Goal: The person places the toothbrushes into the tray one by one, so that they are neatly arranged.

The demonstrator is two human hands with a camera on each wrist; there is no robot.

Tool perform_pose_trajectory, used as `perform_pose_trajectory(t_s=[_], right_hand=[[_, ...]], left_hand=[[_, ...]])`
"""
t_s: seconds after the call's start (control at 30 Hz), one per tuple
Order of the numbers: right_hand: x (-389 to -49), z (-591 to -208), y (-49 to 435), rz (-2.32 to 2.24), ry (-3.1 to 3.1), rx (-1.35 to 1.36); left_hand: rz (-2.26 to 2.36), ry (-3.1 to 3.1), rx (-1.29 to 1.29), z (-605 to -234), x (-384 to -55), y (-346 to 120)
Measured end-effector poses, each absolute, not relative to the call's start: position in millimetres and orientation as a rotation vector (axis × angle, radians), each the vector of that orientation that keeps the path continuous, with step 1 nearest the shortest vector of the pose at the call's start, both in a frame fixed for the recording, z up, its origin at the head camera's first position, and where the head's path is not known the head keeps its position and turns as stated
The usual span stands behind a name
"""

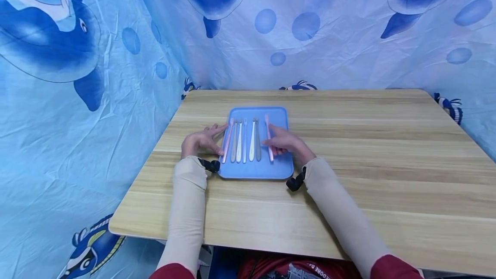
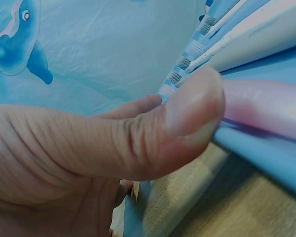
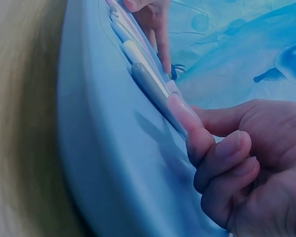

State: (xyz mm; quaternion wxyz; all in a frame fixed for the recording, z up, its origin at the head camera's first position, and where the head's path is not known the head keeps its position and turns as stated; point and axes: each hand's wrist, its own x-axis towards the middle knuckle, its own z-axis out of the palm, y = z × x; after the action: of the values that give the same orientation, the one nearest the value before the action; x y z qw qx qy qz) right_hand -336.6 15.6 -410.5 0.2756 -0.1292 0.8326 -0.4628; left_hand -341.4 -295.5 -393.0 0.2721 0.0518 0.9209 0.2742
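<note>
Several toothbrushes lie side by side on a blue tray (image 1: 257,173), with pink, grey, white and blue handles. My left hand (image 1: 203,139) is at the tray's left edge, fingers fairly straight. Its thumb touches the handle of the leftmost pink toothbrush (image 2: 266,101), and a fingertip is near that brush's head. My right hand (image 1: 284,139) pinches another pink toothbrush (image 1: 267,124) between thumb and fingers, at the right of the row. In the right wrist view this toothbrush (image 3: 183,112) is raised over the tray, and its other fingers are curled.
The tray stands on a wood-grain table (image 1: 379,154), whose surface extends well to the right. A blue curtain (image 1: 329,59) printed with dolphins hangs behind and to the left. Black wrist cameras (image 1: 296,181) are strapped at both wrists.
</note>
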Motion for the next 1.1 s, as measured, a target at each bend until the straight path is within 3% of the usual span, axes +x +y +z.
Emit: perform_pose_trajectory(t_s=[1.1], right_hand=[[-344, -416, -4, -1.208, 2.261, -0.297]], left_hand=[[0.725, 2.489, 0.133, -391, -339, -294]])
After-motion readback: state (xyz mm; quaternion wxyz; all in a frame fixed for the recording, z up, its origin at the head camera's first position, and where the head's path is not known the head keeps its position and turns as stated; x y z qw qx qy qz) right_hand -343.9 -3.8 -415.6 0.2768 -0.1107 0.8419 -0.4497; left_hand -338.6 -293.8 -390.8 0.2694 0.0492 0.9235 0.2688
